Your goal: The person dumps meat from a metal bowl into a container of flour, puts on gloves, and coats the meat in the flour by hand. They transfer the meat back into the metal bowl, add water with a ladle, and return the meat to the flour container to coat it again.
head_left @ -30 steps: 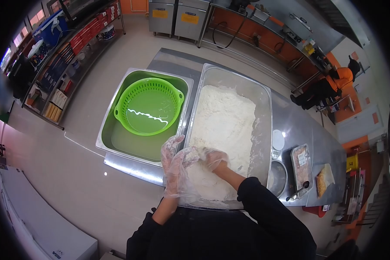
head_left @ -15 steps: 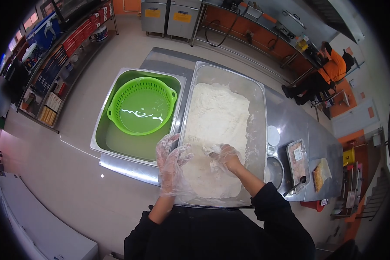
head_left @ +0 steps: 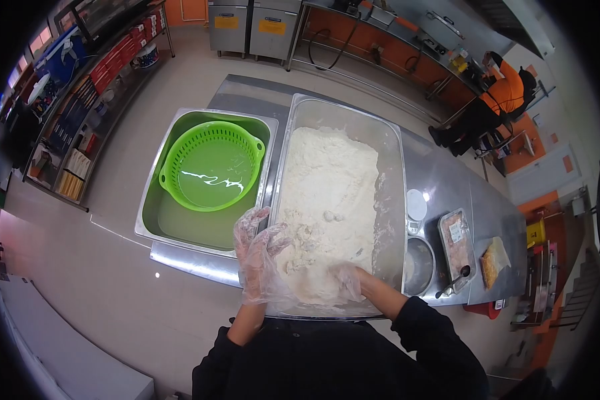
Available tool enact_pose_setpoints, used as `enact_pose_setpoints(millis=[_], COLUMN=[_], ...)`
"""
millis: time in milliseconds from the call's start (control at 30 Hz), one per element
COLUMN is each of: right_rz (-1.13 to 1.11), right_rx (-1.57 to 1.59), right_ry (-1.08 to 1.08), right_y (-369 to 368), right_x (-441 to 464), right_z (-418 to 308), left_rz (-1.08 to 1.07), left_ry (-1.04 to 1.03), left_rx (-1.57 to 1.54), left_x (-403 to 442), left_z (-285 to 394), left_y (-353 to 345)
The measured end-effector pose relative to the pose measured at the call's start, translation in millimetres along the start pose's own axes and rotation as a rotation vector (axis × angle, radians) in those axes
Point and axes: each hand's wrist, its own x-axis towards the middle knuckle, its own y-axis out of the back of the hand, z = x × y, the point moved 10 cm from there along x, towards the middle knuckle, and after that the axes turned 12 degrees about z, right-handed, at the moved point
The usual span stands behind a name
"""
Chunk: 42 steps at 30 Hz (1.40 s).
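Observation:
A deep metal tray (head_left: pixel 392 200) of white flour (head_left: pixel 330 167) stands in front of me. My right hand (head_left: pixel 348 280), in a clear plastic glove, is down in the flour at the near end; its fingers are smeared by motion and partly buried. Small flour-coated lumps (head_left: pixel 333 216) lie on the surface further up, with more lumpy flour by the left wall. Over the tray's left rim is my gloved left hand (head_left: pixel 260 257), fingers apart and dusted with flour, holding nothing. To its left, a green colander (head_left: pixel 173 163) sits in liquid inside a second metal pan (head_left: pixel 140 220).
Right of the tray are a white kitchen scale (head_left: pixel 417 205), a round metal bowl (head_left: pixel 428 267), a pack of raw meat (head_left: pixel 455 240) with a black spoon (head_left: pixel 465 272) and a bag of yellowish food (head_left: pixel 493 263). A person in orange (head_left: pixel 503 93) is at the back right.
My right hand has moved down toward me into the flour. Flour-coated lumps now show where it was, and the flour is spread over the near end. My left hand has barely moved.

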Motion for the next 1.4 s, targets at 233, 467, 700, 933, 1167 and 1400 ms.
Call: enact_pose_setpoints(millis=[233, 467, 700, 933, 1167, 1400], right_rz=[0.668, 0.813, 0.533, 0.607, 0.786, 0.38], right_rx=[-0.155, -0.799, -1.797, -1.591, -1.203, -0.909], right_ry=[0.462, 0.469, 0.785, 0.718, 0.466, 0.386], right_y=[4.2, -27.8, -179.0, -163.0, -87.2, -102.9], right_x=[-68.3, 13.4, -46.9, -17.6, -2.1, -29.2], right_z=[-168.4, -200.1, -161.3, -164.7, -196.0, -253.9], left_rz=[0.01, 0.01, 0.024, 0.055, 0.007, -0.045], left_ry=[0.017, 0.009, 0.018, 0.032, 0.008, -0.005], left_rx=[-0.03, -0.021, -0.016, -0.018, -0.037, -0.088], left_x=[-0.5, 0.0, 1.6, 0.6, 0.5, 2.0], left_z=[-0.9, -0.6, -3.5, -4.9, -2.3, -7.2], left_y=[1.1, 0.7, 4.9, 7.6, 4.1, 5.9])
